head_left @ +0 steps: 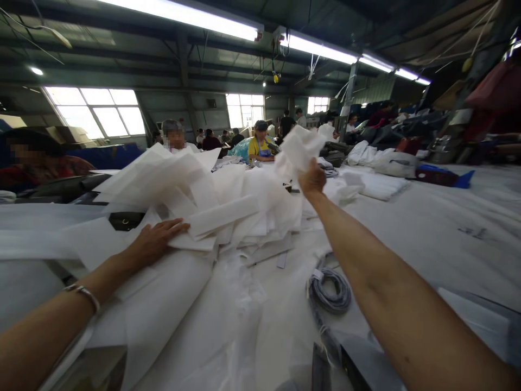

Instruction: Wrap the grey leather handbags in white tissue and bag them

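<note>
In the head view, my right hand [313, 180] is raised at arm's length, its fingers closed round a bunch of thin white sheets [299, 149]. The sheets stand up above the fist and are slightly blurred. My left hand [157, 239] lies with fingers stretched forward on a heap of loose white sheets [228, 214]. Its fingertips touch the near left side of the heap. The sheets look like paper or thin interlining; I cannot tell which. A dark piece with a small metal ring [125, 220] peeks out just behind the left hand.
A coiled grey cord [331, 290] lies on the white-covered table [431, 233] beneath my right forearm. Folded white material [378, 184] and a blue and dark red item [437, 175] are farther right. Co-workers sit across the table, one in a yellow top [254, 149].
</note>
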A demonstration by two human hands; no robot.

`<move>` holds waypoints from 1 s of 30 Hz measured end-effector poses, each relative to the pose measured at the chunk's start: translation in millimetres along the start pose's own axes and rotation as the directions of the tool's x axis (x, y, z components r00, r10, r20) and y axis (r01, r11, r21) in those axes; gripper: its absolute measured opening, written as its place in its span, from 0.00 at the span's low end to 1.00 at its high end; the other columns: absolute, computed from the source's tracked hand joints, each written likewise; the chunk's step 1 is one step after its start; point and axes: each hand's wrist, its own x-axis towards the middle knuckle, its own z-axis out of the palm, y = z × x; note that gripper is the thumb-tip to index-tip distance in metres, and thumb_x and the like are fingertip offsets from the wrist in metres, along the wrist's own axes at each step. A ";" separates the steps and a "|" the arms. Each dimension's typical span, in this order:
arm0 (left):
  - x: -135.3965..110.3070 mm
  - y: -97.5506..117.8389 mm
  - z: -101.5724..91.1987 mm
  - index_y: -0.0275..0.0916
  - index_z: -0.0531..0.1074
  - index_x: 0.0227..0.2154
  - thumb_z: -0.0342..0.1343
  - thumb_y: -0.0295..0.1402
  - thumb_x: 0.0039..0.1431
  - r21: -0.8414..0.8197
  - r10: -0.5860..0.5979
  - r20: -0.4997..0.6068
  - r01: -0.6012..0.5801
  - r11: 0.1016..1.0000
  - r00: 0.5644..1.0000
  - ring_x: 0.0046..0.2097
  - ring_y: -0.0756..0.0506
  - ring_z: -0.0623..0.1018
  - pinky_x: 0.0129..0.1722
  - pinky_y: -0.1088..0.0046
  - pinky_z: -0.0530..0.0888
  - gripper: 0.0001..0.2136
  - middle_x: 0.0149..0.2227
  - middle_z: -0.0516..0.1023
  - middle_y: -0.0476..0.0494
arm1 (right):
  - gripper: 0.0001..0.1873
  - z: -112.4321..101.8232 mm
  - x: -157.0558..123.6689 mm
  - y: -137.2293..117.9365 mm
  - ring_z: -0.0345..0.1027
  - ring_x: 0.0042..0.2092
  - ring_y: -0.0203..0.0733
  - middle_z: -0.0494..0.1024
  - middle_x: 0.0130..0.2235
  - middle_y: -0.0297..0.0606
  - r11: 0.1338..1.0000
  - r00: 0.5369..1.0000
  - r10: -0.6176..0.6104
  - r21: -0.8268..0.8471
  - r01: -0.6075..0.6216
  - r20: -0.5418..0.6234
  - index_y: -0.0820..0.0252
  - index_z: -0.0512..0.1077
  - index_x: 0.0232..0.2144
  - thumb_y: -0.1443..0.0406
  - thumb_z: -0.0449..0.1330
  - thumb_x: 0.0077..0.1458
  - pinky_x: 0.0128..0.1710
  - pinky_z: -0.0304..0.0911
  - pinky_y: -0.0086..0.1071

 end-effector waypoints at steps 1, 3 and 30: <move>0.0 0.3 0.1 0.53 0.57 0.65 0.44 0.22 0.57 0.000 -0.001 0.001 0.001 1.000 1.000 0.64 0.33 0.65 0.52 0.48 0.68 0.33 0.67 0.59 0.44 | 0.23 4.2 0.9 -36.7 0.71 0.45 0.52 0.77 0.46 0.53 0.997 0.998 -0.066 0.040 0.066 0.009 0.66 0.57 0.60 0.65 0.46 0.64 0.42 0.63 0.40; -1.2 3.0 -2.0 0.53 0.57 0.65 0.45 0.22 0.57 0.012 -0.003 0.007 0.003 1.000 1.000 0.64 0.33 0.65 0.53 0.48 0.68 0.33 0.68 0.58 0.43 | 0.23 13.6 -3.6 -108.2 0.69 0.49 0.51 0.75 0.51 0.48 0.964 0.970 -0.240 0.124 0.234 0.032 0.59 0.55 0.62 0.64 0.46 0.65 0.45 0.63 0.40; -15.9 25.5 -35.0 0.43 0.63 0.60 0.41 0.20 0.64 -0.127 0.056 -0.030 -0.059 0.990 0.998 0.59 0.33 0.64 0.53 0.39 0.61 0.24 0.61 0.67 0.37 | 0.39 -122.1 -346.7 150.6 0.57 0.65 0.58 0.62 0.66 0.39 0.873 0.722 -0.296 -0.129 0.470 0.626 0.47 0.63 0.63 0.65 0.59 0.47 0.62 0.54 0.57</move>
